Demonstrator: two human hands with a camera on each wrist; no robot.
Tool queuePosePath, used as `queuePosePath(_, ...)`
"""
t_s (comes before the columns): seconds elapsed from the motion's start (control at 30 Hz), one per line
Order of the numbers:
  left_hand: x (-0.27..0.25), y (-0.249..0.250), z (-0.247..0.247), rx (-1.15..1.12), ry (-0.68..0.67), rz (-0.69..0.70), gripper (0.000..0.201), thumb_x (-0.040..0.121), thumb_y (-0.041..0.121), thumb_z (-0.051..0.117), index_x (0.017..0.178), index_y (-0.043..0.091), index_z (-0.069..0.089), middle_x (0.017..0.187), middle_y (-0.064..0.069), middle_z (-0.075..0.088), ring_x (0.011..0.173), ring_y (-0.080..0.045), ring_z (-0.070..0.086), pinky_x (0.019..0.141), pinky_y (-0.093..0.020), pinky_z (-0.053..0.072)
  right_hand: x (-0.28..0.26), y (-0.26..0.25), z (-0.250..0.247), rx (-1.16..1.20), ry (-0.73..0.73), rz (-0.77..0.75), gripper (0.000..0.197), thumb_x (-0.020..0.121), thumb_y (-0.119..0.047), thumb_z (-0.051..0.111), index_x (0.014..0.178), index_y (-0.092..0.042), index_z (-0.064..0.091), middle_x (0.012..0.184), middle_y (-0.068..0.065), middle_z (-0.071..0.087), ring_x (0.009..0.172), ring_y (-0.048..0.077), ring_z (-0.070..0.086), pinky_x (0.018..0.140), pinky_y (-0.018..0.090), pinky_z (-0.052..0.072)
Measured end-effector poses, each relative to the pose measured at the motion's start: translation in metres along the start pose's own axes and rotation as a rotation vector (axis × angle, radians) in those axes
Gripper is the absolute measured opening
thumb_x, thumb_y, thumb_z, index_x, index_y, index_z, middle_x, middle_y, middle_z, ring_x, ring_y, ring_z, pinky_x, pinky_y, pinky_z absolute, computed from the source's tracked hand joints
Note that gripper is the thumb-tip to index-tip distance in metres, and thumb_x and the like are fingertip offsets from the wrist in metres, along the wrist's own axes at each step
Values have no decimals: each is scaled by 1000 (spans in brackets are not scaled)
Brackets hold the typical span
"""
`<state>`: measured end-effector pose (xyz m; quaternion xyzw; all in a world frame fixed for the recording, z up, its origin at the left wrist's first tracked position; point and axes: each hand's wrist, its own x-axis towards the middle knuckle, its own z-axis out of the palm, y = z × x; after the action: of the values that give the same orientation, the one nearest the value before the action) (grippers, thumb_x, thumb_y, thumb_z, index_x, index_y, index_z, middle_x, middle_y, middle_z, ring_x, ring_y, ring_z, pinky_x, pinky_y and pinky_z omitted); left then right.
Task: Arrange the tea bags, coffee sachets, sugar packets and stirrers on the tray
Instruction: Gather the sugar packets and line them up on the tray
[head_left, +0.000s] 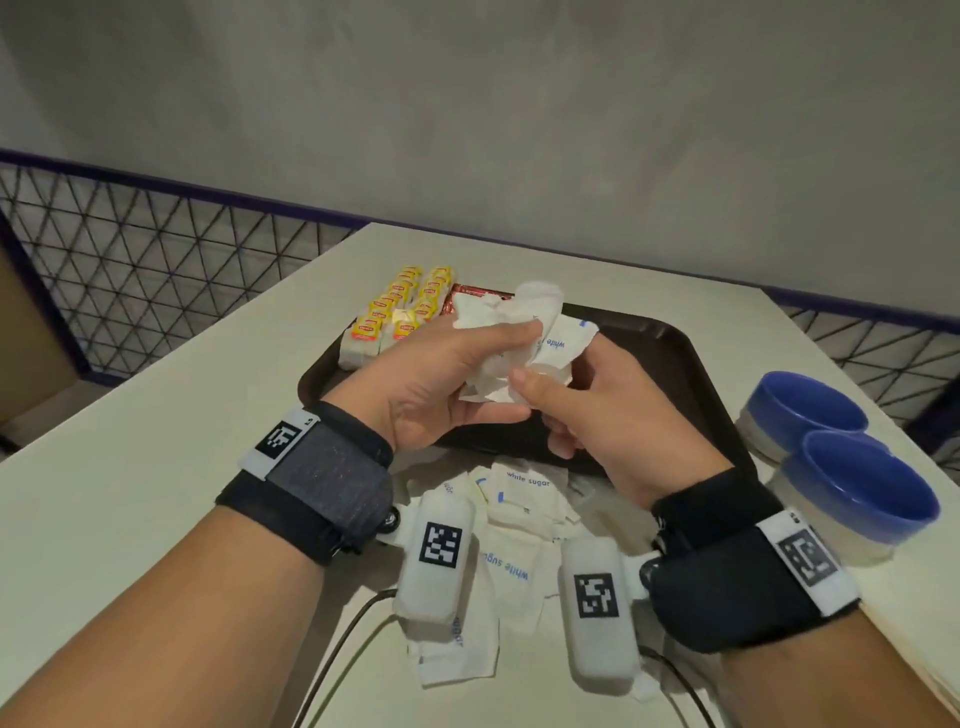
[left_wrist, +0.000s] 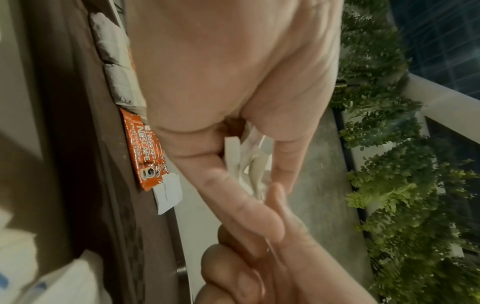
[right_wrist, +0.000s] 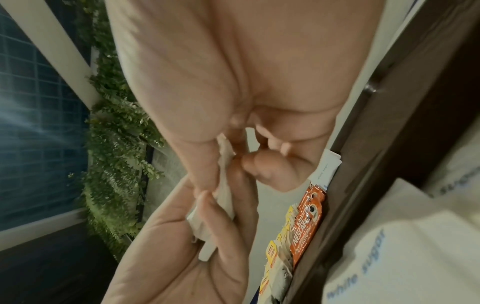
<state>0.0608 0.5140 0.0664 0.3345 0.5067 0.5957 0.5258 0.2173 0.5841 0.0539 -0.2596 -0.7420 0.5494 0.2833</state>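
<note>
A bunch of white sugar packets (head_left: 511, 343) is gripped by both hands above the dark tray (head_left: 691, 374). The left hand (head_left: 441, 384) is curled round the bunch from 9 o'clock, the right hand (head_left: 608, 415) pinches it from 4 o'clock. Yellow-tagged tea bags (head_left: 400, 306) are lined up at the tray's 11 o'clock corner, with orange coffee sachets (left_wrist: 148, 152) just beside them. More loose sugar packets (head_left: 519, 525) are scattered on the table (head_left: 156, 467) at 6 o'clock. Two blue bowls (head_left: 841, 457) are seen at 3 o'clock.
</note>
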Motion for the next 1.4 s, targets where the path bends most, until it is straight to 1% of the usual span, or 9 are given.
queuePosePath(0.23, 1, -1, -1, 54, 59, 59, 43, 88, 16, 80, 128, 16, 67, 109, -3, 79, 89, -12, 77, 59, -25, 58, -1, -2, -8, 458, 175, 61, 44, 91, -51, 66, 120, -17, 68, 90, 10, 49, 62, 15, 45, 52, 30, 37)
queuePosePath(0.37, -2, -1, -1, 124, -46, 23, 39, 88, 14, 79, 125, 18, 69, 102, 2, 78, 86, -6, 74, 57, -22, 56, -2, -1, -7, 337, 192, -22, 27, 93, -24, 71, 119, -19, 69, 104, 21, 64, 70, 29, 50, 50, 30, 44)
queuePosePath(0.47, -3, 0, -1, 102, -90, -6, 40, 88, 11, 77, 127, 18, 69, 102, 1, 78, 87, -7, 75, 58, -22, 58, -2, 1, -7, 326, 183, -48, 17, 95, -10, 67, 112, -11, 71, 109, 11, 72, 75, 32, 56, 49, 27, 47)
queuePosePath(0.63, -4, 2, 0, -61, -41, -29, 19, 86, 33, 74, 100, 20, 75, 86, 1, 79, 76, -12, 77, 60, -26, 63, -1, 1, -11, 400, 207, -39, 18, 98, 3, 55, 98, -6, 70, 102, 15, 72, 70, 20, 65, 56, 28, 54)
queuePosePath(0.73, -5, 2, 0, -52, -26, -30, 21, 88, 28, 74, 107, 19, 73, 89, 0, 80, 77, -12, 77, 59, -26, 63, -1, 0, -12, 408, 237, -42, 24, 95, 10, 48, 90, -1, 69, 79, 11, 73, 66, 22, 65, 58, 32, 55)
queuePosePath(0.8, -4, 0, 0, -23, -5, -30, 30, 91, 15, 74, 121, 15, 69, 96, -2, 81, 81, -12, 78, 59, -25, 61, -2, 0, -11, 396, 257, -49, 23, 95, 7, 47, 92, 4, 69, 69, 6, 70, 69, 23, 66, 61, 34, 57)
queuePosePath(0.9, -3, -1, 0, -1, 26, -21, 36, 90, 6, 75, 124, 14, 67, 105, -5, 81, 87, -15, 79, 57, -23, 59, -2, -2, -9, 407, 269, -47, 15, 96, -5, 59, 96, 3, 72, 93, 17, 74, 83, 28, 69, 61, 32, 58)
queuePosePath(1.07, 0, -1, -2, 14, 55, 20, 51, 86, 10, 80, 134, 14, 63, 115, -8, 78, 94, -19, 78, 60, -27, 60, 0, 2, -6, 270, 275, -39, 37, 90, -6, 73, 124, -14, 60, 100, 5, 77, 94, 22, 76, 70, 34, 63)
queuePosePath(1.4, 3, -1, -4, -49, 108, 2, 42, 92, 14, 75, 132, 14, 63, 114, -9, 79, 94, -21, 78, 55, -27, 60, -1, 1, -7, 258, 310, -4, 35, 92, -7, 72, 123, -16, 59, 96, 4, 78, 88, 22, 76, 60, 27, 58)
